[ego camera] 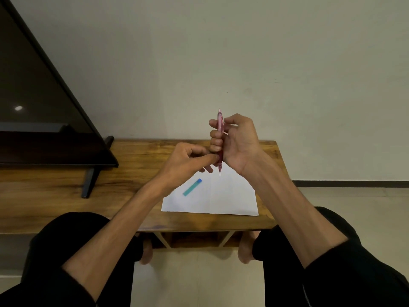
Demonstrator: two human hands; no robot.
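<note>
The pink mechanical pencil (219, 122), gripped upright above the paper (221, 196) by the right hand (238, 142) and pinched low by the left hand (188, 158), is best kept vertical so the tip (220, 172) is not snapped.

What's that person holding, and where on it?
A pink mechanical pencil, tip down: right hand wraps its middle barrel, left hand pinches just above the tip.
</note>
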